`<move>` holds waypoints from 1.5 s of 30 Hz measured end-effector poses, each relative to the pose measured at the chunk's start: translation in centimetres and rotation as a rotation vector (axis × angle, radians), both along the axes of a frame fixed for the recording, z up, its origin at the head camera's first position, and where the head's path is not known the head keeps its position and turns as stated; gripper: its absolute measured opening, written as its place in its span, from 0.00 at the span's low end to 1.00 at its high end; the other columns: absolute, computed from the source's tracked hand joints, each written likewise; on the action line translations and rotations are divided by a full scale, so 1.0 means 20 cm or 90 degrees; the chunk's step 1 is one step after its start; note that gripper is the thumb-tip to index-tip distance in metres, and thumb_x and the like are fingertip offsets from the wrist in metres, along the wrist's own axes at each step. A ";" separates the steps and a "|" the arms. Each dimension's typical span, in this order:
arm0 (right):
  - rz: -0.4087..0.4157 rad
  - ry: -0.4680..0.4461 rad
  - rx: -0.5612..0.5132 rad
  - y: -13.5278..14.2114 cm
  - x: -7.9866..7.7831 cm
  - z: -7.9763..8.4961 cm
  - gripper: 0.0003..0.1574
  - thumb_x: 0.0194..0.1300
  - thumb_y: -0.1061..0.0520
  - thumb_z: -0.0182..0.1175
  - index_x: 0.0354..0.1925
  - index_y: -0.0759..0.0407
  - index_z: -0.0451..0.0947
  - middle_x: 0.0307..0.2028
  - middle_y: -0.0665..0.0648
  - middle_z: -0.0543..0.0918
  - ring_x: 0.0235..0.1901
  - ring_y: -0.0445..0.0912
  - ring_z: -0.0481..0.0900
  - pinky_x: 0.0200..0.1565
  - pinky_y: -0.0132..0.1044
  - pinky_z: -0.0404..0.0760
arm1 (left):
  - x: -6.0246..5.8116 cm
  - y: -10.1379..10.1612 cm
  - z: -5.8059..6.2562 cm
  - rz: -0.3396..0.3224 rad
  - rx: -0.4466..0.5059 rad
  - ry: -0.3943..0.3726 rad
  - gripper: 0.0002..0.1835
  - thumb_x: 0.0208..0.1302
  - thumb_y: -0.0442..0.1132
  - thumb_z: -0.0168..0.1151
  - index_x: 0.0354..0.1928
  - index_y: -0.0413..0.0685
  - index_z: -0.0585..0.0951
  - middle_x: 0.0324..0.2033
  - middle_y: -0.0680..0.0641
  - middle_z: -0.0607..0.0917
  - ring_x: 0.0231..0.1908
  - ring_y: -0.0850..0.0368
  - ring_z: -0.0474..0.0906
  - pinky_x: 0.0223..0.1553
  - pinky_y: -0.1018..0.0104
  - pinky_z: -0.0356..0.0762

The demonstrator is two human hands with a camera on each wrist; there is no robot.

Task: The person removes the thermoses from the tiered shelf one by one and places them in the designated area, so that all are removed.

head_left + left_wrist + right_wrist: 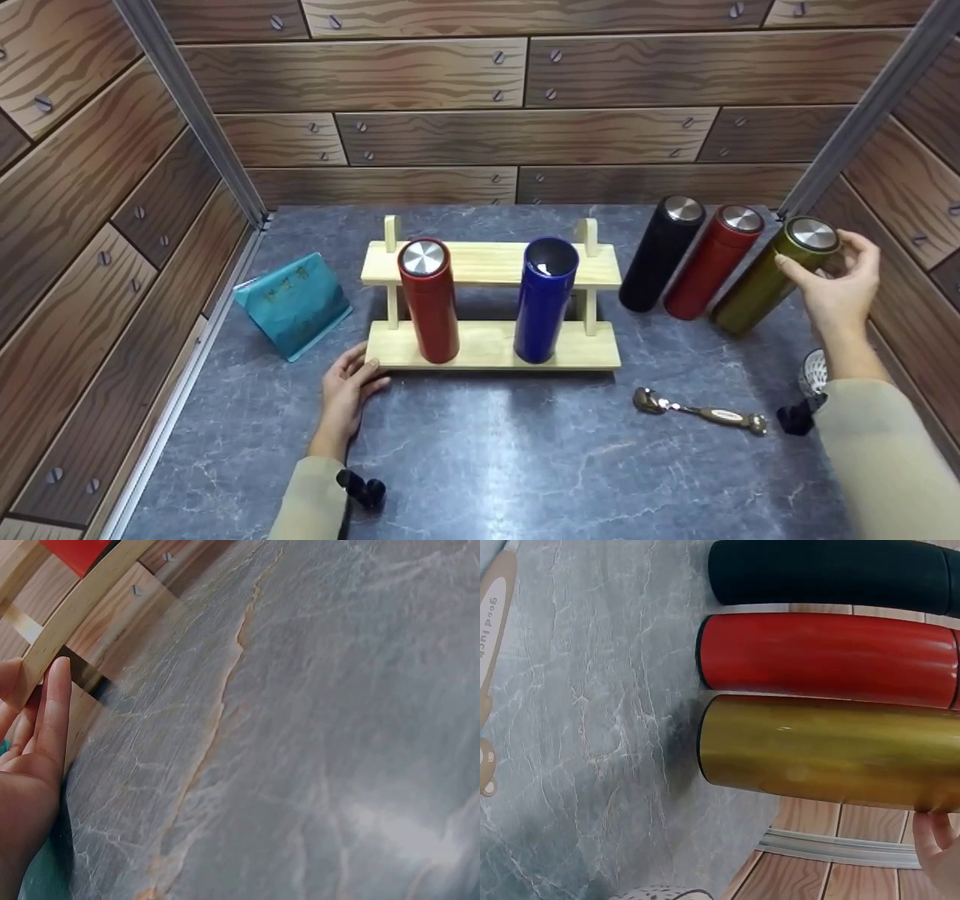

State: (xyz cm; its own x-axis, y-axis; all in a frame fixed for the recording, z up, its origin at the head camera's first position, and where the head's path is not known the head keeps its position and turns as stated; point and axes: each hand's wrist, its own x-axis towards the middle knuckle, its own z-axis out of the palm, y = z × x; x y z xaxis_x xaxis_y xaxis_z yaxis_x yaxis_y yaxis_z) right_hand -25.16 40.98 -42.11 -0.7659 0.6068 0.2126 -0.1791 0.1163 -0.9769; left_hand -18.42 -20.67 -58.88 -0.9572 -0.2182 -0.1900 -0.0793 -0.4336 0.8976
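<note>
My right hand [844, 289] grips the olive-gold thermos flask [825, 754] around its upper part, under the steel-topped lid. It stands in a row with a red thermos flask [825, 660] and a black one [825, 574]. With thumb above and fingers below, my left hand [346, 394] holds the front left corner of a two-tier pale wooden rack [487, 345]. On the rack's lower board stand another red flask [431, 315], steel-topped, and a blue flask [544, 315] whose top looks dark, with a bright spot. The left wrist view shows the fingers [56, 705] against the board's edge.
A teal pouch [292, 304] stands left of the rack. In front of the three flasks lies a spoon-like utensil [705, 412] with a brown handle. A white patterned object [812, 373] sits partly behind the right forearm. Wood-patterned walls [450, 75] enclose the grey marbled table [480, 457].
</note>
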 end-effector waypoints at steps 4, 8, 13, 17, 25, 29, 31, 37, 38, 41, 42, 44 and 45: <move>-0.008 -0.008 0.000 0.00 -0.03 -0.01 0.48 0.37 0.70 0.76 0.56 0.50 0.66 0.51 0.50 0.74 0.46 0.41 0.71 0.49 0.31 0.70 | 0.00 0.00 0.00 0.001 -0.003 0.009 0.25 0.57 0.26 0.62 0.58 0.37 0.71 0.47 0.40 0.76 0.38 0.50 0.80 0.35 0.57 0.84; -0.009 -0.013 0.000 -0.01 -0.05 -0.03 0.47 0.37 0.70 0.75 0.55 0.50 0.66 0.51 0.50 0.73 0.48 0.42 0.71 0.48 0.28 0.73 | 0.00 0.00 0.00 0.005 -0.003 0.011 0.25 0.57 0.26 0.62 0.58 0.36 0.70 0.46 0.39 0.76 0.38 0.50 0.80 0.34 0.58 0.84; -0.009 -0.011 -0.002 -0.02 -0.08 -0.05 0.46 0.38 0.70 0.74 0.54 0.51 0.65 0.50 0.50 0.74 0.47 0.42 0.72 0.47 0.28 0.73 | 0.00 0.00 0.00 0.009 0.000 0.003 0.26 0.56 0.27 0.63 0.58 0.37 0.71 0.46 0.39 0.77 0.38 0.50 0.80 0.34 0.58 0.84; -0.013 -0.014 0.005 -0.01 -0.10 -0.07 0.46 0.38 0.69 0.74 0.54 0.51 0.65 0.50 0.49 0.74 0.46 0.41 0.71 0.48 0.29 0.71 | -0.01 0.00 0.00 0.011 0.001 0.005 0.26 0.56 0.27 0.63 0.59 0.36 0.70 0.46 0.39 0.77 0.38 0.50 0.80 0.34 0.58 0.84; -0.017 -0.025 0.008 0.02 -0.11 -0.08 0.47 0.38 0.67 0.76 0.55 0.50 0.64 0.49 0.48 0.72 0.45 0.40 0.71 0.48 0.30 0.71 | -0.01 0.00 -0.01 0.009 0.001 -0.002 0.26 0.56 0.26 0.63 0.59 0.36 0.70 0.47 0.39 0.76 0.38 0.50 0.80 0.35 0.57 0.84; -0.015 -0.024 0.027 0.02 -0.11 -0.08 0.45 0.41 0.66 0.75 0.56 0.51 0.64 0.47 0.47 0.71 0.44 0.39 0.70 0.47 0.30 0.70 | 0.00 0.00 0.00 0.012 -0.006 -0.001 0.27 0.56 0.26 0.63 0.59 0.35 0.69 0.47 0.39 0.76 0.38 0.50 0.80 0.35 0.57 0.84; -0.013 -0.026 0.036 0.02 -0.11 -0.08 0.44 0.42 0.65 0.74 0.56 0.52 0.64 0.47 0.47 0.71 0.44 0.39 0.70 0.48 0.30 0.70 | 0.00 0.00 0.00 0.013 -0.004 -0.003 0.27 0.56 0.27 0.63 0.59 0.36 0.70 0.46 0.39 0.76 0.37 0.50 0.80 0.34 0.57 0.84; -0.014 -0.019 0.038 0.01 -0.09 -0.06 0.40 0.45 0.67 0.72 0.56 0.55 0.68 0.45 0.48 0.73 0.43 0.40 0.71 0.52 0.31 0.72 | 0.00 0.00 0.00 0.009 -0.004 -0.008 0.27 0.56 0.28 0.65 0.59 0.38 0.71 0.47 0.40 0.75 0.38 0.50 0.80 0.36 0.56 0.83; -0.013 -0.012 0.025 0.00 -0.08 -0.06 0.40 0.45 0.68 0.72 0.56 0.56 0.68 0.44 0.48 0.74 0.42 0.40 0.72 0.52 0.31 0.72 | 0.00 0.00 0.00 0.009 -0.003 -0.007 0.27 0.56 0.28 0.64 0.59 0.38 0.71 0.47 0.40 0.75 0.38 0.50 0.80 0.36 0.56 0.83; -0.005 0.014 -0.024 0.00 -0.07 -0.06 0.37 0.44 0.71 0.70 0.53 0.57 0.70 0.42 0.49 0.75 0.40 0.40 0.73 0.52 0.31 0.72 | 0.00 0.00 0.00 0.009 0.002 -0.003 0.26 0.56 0.28 0.64 0.58 0.38 0.71 0.47 0.39 0.75 0.38 0.50 0.80 0.35 0.57 0.83; -0.005 0.017 -0.030 0.01 -0.07 -0.07 0.37 0.45 0.72 0.70 0.53 0.57 0.70 0.42 0.50 0.76 0.39 0.40 0.74 0.52 0.31 0.72 | 0.00 0.00 0.00 0.008 0.002 -0.001 0.26 0.56 0.28 0.64 0.58 0.38 0.71 0.47 0.39 0.75 0.38 0.50 0.80 0.35 0.57 0.84; -0.005 0.024 -0.033 0.02 -0.06 -0.08 0.35 0.46 0.72 0.69 0.52 0.57 0.71 0.41 0.50 0.77 0.39 0.41 0.74 0.52 0.31 0.72 | 0.00 0.00 0.00 0.007 0.000 0.001 0.26 0.56 0.27 0.63 0.58 0.38 0.71 0.47 0.39 0.75 0.38 0.50 0.80 0.35 0.57 0.84; -0.006 0.030 -0.038 0.03 -0.06 -0.09 0.34 0.46 0.72 0.69 0.51 0.58 0.71 0.41 0.50 0.77 0.38 0.41 0.75 0.52 0.30 0.73 | 0.00 0.00 0.00 0.007 0.001 0.002 0.26 0.56 0.27 0.63 0.58 0.38 0.71 0.47 0.39 0.75 0.38 0.50 0.80 0.35 0.58 0.84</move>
State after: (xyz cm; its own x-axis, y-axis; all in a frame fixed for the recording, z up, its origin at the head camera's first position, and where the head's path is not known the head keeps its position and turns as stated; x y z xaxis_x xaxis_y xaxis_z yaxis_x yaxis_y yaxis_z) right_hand -26.35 41.60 -43.97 -0.7499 0.6270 0.2109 -0.2237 0.0596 -0.9728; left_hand -18.42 -20.68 -58.93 -0.9551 -0.2291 -0.1877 -0.0716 -0.4366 0.8968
